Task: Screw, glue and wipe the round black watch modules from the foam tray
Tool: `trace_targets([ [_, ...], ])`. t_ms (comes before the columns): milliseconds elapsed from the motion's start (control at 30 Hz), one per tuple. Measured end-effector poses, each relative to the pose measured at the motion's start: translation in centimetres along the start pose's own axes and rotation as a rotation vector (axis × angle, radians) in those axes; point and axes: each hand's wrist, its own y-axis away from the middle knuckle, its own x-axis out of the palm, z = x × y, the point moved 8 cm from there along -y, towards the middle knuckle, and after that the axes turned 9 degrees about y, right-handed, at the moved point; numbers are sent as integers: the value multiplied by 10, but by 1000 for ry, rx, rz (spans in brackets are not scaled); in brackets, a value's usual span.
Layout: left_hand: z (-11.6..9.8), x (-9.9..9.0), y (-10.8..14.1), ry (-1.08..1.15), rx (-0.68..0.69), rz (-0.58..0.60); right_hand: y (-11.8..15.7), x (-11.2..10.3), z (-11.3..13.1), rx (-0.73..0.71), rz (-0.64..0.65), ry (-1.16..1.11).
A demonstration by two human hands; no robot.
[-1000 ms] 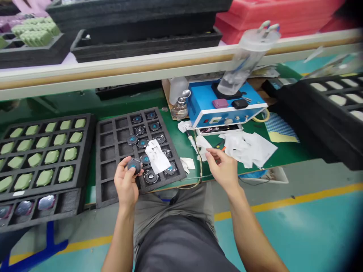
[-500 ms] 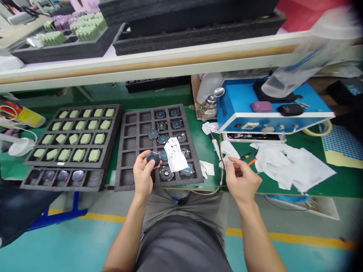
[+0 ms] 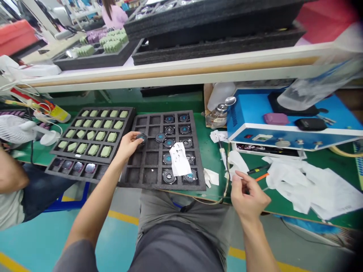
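As your left forearm point(image 3: 99, 192) slants forward over the near edge of the counter point(image 3: 210, 155), your left hand point(image 3: 128, 145) pinches a dark round disc point(image 3: 141, 139), its grip closed, above the left columns of a black foam tray point(image 3: 150, 158). Your right hand point(image 3: 249, 194) curls at the near edge, thumb close to forefinger; I cannot tell whether it holds anything. Green surface shows between tray and blue box point(image 3: 251, 107); a shelf edge point(image 3: 170, 68) crosses beyond.

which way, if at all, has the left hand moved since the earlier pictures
Yes: against the black foam tray, the left hand has moved leftward and toward the tray's far edge, carrying the round black watch case.
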Motion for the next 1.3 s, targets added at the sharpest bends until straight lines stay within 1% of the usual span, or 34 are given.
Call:
trace_targets([
  [100, 4, 10, -22, -107, -5, 36, 0, -1, 3, -15, -14, -18],
  [200, 8, 14, -34, -264, 20, 49, -1, 0, 5, -36, -14, -25],
  [400, 10, 8, -43, -549, 76, 67, -1, -2, 5, -68, -57, -27],
  [500, -1, 9, -41, -637, 129, 65, -1, -1, 4, -66, -49, -24],
  [600, -19, 22, -35, -694, 229, 92, -1, 0, 4, -68, -37, -25],
  [667, -29, 38, -31, -720, 280, 168, -2, 0, 4, -74, -38, -21],
  [733, -33, 58, -28, -749, 298, 269, -2, 0, 4, -86, -43, -21],
  [833, -32, 80, -30, -797, 274, 381, -2, 0, 5, -105, -48, -25],
  [933, -30, 90, -37, -856, 223, 428, -2, 0, 5, -105, -44, -29],
  [1133, -27, 97, -44, -916, 129, 472, -2, 1, 4, -86, -25, -52],
  [1300, -30, 99, -43, -881, 110, 465, -3, 0, 6, -116, -41, -74],
])
